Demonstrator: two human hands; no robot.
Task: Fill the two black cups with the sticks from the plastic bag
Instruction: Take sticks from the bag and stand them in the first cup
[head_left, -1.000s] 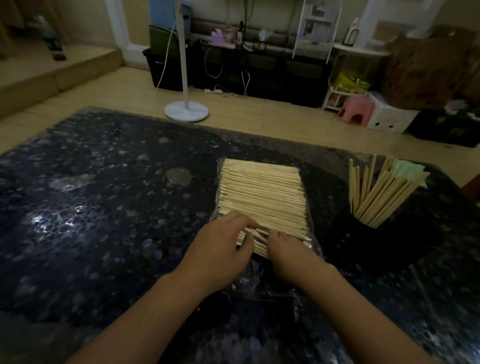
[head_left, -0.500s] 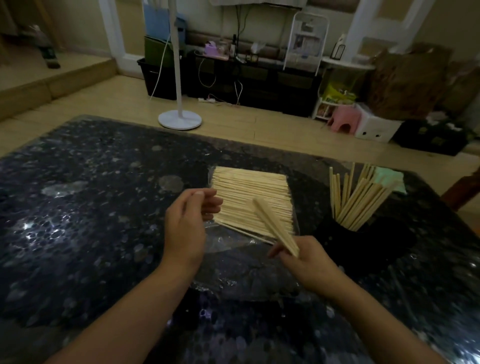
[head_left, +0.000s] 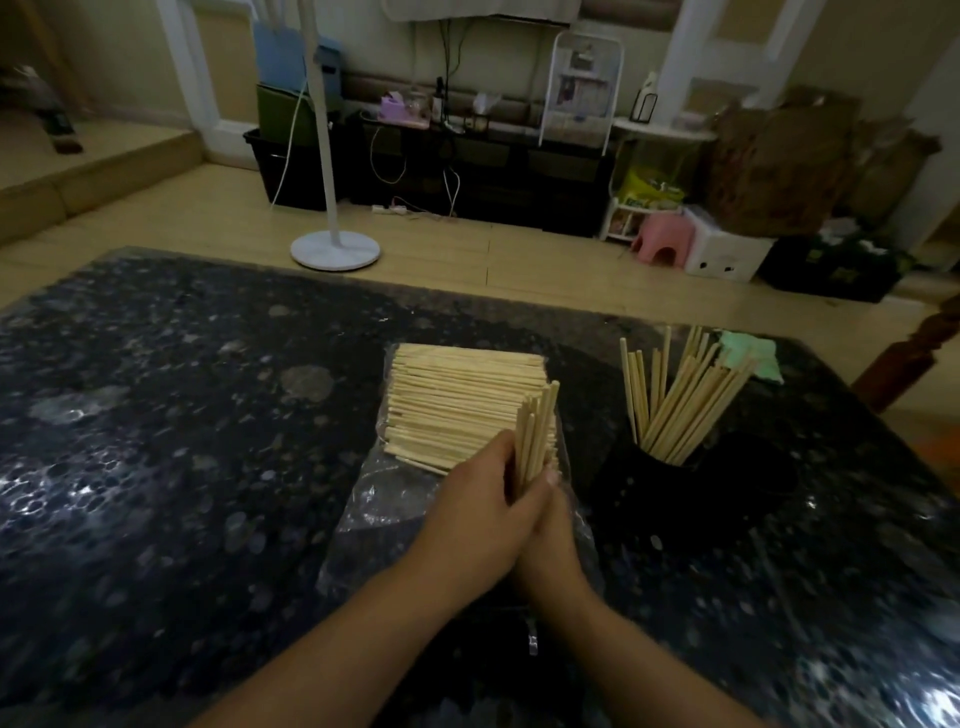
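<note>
A small bunch of sticks (head_left: 535, 441) stands almost straight up near the middle of the frame, tips pointing up and leaning a little to the right. The sticks are thin, pale and all about the same length. The left hand (head_left: 483, 512) and the right hand (head_left: 550, 535) are pressed close together around the bottom of the bunch, fingers curled to grip it. Just behind the hands, a big flat pile of sticks (head_left: 457, 402) lies on the clear plastic bag (head_left: 374, 499), with the sticks running from left to right. To the right of the pile stands a black cup (head_left: 654, 478) with many sticks (head_left: 680, 400) in it, fanning up and to the right. A second black cup is hard to make out in the dark. Everything sits on a dark, speckled bench (head_left: 156, 467). A pale green thing (head_left: 748, 353) lies behind the cup.
</note>
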